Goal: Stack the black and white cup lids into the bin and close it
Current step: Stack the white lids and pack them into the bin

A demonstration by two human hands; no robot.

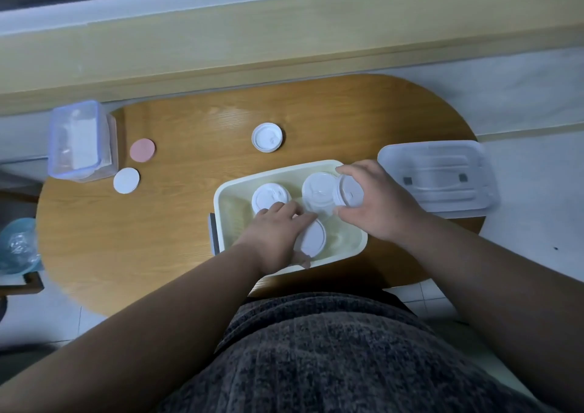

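Wooden table, cream bin open at its near edge, and clear cover flat just right of the bin. Right hand over the bin's right side, fingers curled round a tilted white lid. Left hand inside the bin, fingers stretched onto a flat lid; can't tell whether it grips anything. Loose lid on the table beyond the bin.

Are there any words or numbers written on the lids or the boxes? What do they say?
None can be read.
The white lids show only raised moulded marks, too blurred to make out.
The bin, its clear lid and the clear box show no writing.
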